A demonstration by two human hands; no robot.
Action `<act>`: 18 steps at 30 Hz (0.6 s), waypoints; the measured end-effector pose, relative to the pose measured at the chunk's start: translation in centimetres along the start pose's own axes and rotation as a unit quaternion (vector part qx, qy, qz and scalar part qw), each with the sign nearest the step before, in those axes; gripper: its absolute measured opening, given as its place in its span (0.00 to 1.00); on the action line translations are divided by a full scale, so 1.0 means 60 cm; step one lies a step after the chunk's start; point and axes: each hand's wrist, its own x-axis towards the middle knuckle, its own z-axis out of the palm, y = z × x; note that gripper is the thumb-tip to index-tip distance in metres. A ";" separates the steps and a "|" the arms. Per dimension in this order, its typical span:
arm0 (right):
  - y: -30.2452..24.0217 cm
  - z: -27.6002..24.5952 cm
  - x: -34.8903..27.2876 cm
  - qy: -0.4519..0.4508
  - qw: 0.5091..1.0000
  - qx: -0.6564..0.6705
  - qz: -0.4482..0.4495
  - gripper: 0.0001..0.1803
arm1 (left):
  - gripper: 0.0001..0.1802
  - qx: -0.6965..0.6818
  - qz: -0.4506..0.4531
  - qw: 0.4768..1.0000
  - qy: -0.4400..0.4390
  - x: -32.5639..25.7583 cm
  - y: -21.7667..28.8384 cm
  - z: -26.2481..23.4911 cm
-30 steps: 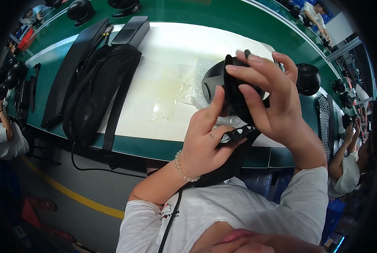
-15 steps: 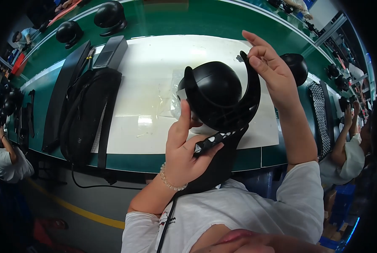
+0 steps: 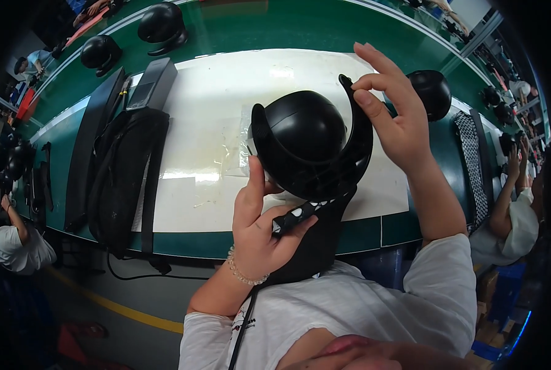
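A glossy black dome (image 3: pixel 309 123) stands over the white sheet in front of me. Round its near side curves a black U-shaped band (image 3: pixel 360 145), its two tips pointing away from me. My right hand (image 3: pixel 399 120) pinches the band's right tip between thumb and forefinger, the other fingers raised. Below the dome, my left hand (image 3: pixel 260 231) is closed on a black strip with white spots (image 3: pixel 297 216), its thumb pointing up beside the band. Black material (image 3: pixel 319 237) hangs from the strip toward my lap. The left hand's other fingers are partly hidden.
To the left lie a black fabric piece (image 3: pixel 130 172), a long black panel (image 3: pixel 93 145) and a grey box (image 3: pixel 153 83). Further black domes (image 3: pixel 161 24) stand on the green table (image 3: pixel 257 31). A patterned strip (image 3: pixel 470 163) lies at the right, near another person's arms (image 3: pixel 504 203).
The dome and band have shifted slightly left. My left hand has moved a little left and down with the spotted strip. My right hand's fingers have come in to the band's tip.
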 end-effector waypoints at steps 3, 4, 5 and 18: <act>0.002 -0.006 -0.008 0.015 0.987 -0.138 -0.081 0.11 | 0.18 0.000 0.005 1.000 -0.001 -0.001 0.000 0.000; -0.001 -0.008 -0.010 0.015 0.975 -0.185 -0.121 0.13 | 0.17 0.000 0.001 1.000 -0.001 -0.001 0.001 -0.001; -0.003 -0.011 -0.013 0.016 0.959 -0.231 -0.161 0.16 | 0.17 0.000 -0.003 1.000 -0.002 -0.001 0.001 -0.001; 0.007 -0.001 0.051 -0.198 0.851 0.394 0.284 0.16 | 0.16 0.004 -0.016 1.000 -0.016 -0.005 0.004 -0.009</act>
